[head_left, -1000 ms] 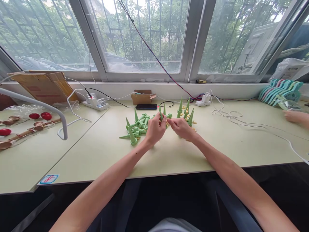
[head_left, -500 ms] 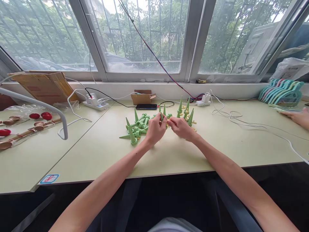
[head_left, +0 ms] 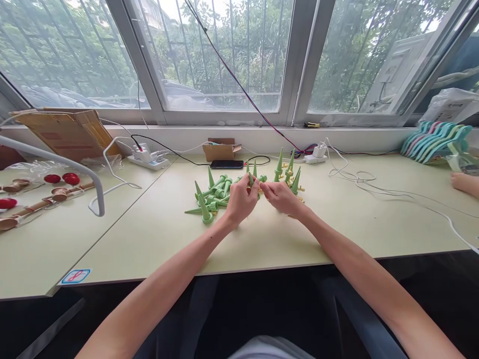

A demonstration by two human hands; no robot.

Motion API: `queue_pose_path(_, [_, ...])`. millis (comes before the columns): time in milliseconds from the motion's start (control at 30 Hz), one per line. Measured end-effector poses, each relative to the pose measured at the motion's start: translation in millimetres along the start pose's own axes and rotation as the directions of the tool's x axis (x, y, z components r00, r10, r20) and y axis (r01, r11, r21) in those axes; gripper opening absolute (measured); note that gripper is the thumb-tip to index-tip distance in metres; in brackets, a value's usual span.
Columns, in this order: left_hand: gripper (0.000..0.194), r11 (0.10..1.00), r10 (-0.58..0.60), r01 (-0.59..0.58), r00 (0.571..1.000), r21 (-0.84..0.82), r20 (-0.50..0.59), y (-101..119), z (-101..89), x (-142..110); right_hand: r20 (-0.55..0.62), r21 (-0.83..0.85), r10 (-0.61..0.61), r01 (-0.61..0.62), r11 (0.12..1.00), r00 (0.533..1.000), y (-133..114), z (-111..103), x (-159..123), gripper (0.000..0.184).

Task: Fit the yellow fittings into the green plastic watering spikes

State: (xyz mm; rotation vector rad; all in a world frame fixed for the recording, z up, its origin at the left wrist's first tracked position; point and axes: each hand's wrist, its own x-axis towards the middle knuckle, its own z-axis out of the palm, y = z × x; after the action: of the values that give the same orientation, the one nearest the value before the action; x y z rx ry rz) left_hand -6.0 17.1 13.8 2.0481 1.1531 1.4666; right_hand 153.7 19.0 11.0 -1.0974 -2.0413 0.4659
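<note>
My left hand (head_left: pixel 241 198) is closed around a green plastic plant-watering spike (head_left: pixel 251 178), whose pointed tip sticks up past the thumb. Right beside it, my right hand (head_left: pixel 280 195) has its thumb and fingers pinched together at the spike's other end. A speck of yellow shows between the two hands, but what my right fingers grip is mostly hidden. To the left lies a pile of green spikes (head_left: pixel 226 185), some standing on their caps. Behind my right hand stand several upright spikes (head_left: pixel 279 168) with small yellow valves (head_left: pixel 301 189) at them.
A phone (head_left: pixel 227 164) and small cardboard box (head_left: pixel 220 149) are behind the pile. Power strips (head_left: pixel 148 160) and loose white cables (head_left: pixel 361 178) lie farther out. Wooden toys with red balls (head_left: pixel 71 178) sit left, near a grey lamp arm (head_left: pixel 98 187). Hangers (head_left: pixel 436 142) and another person's hand (head_left: pixel 466 183) are right.
My two hands stay together in nearly the same place, with only slight finger movement. At the far right, the other person's hand has drawn back and a clear bag is now raised there.
</note>
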Motion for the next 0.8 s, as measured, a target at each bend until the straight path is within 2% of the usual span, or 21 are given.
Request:
queue_pose_path(200, [0.019, 1.0, 0.011, -0.01, 1.0, 0.021, -0.017, 1.3, -0.1, -0.5, -0.044, -0.011, -0.029, 0.028, 1.0, 0.999, 1.3, 1.0, 0.2, 0.042])
queue_pose_path(400, [0.019, 1.0, 0.0, 0.0, 1.0, 0.001, 0.017, 2.9, -0.1, -1.1, -0.045, -0.021, -0.041, 0.04, 0.999, 0.998, 3.3, 1.4, 0.9, 0.04])
queue_pose_path(533, [0.019, 0.999, 0.002, 0.0, 0.999, -0.034, 0.048, 4.3, -0.3, -1.6, -0.037, -0.036, -0.009, 0.007, 0.999, 0.999, 4.0, 1.3, 1.3, 0.041])
queue_pose_path(800, [0.021, 0.999, 0.007, -0.005, 0.999, -0.031, 0.043, 4.1, -0.1, -3.0, -0.014, -0.077, 0.0, -0.001, 0.997, 1.0, 2.8, 0.5, 1.5, 0.049])
